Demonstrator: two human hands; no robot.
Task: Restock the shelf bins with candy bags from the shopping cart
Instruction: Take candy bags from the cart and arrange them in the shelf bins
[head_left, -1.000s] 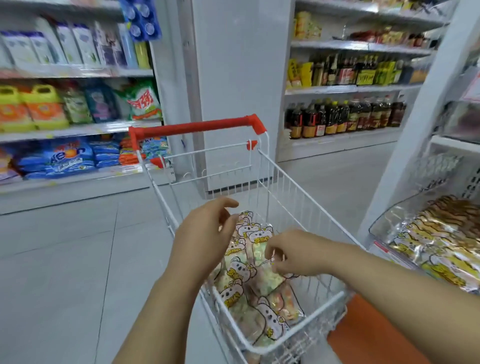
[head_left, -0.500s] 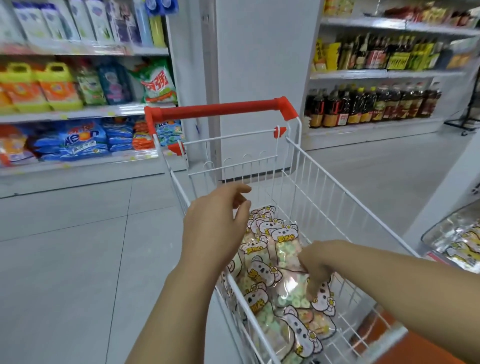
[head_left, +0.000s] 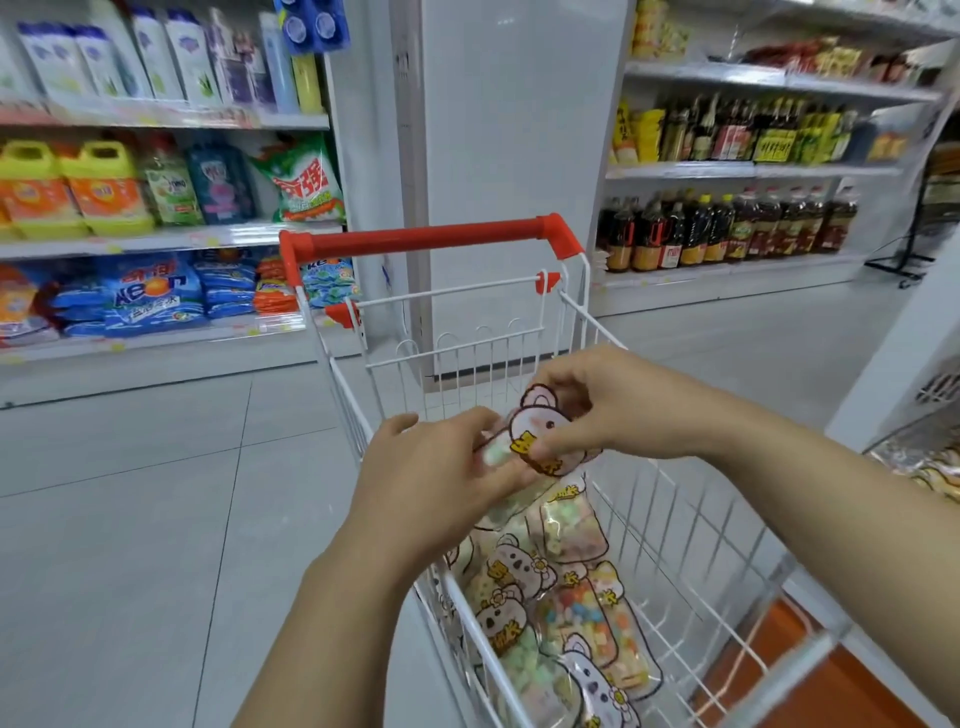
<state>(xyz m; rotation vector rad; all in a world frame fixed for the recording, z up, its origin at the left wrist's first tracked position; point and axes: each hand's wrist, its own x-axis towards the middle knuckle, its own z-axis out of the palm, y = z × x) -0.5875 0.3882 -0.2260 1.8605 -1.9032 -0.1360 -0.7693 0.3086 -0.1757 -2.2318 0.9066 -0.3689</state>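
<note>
Plastic bear-shaped bag, pinched by left hand and right hand, above wire cart

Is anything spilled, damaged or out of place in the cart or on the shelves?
Nothing clearly wrong. The candy bags lie overlapping in the cart, with no visible spill. The left hand and right hand hold one bag above them. On the left shelf, a green detergent bag leans sideways.

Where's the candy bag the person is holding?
Head view, centre: the candy bag is pinched between left hand and right hand, above the other bags in the cart, below its red handle.
</note>
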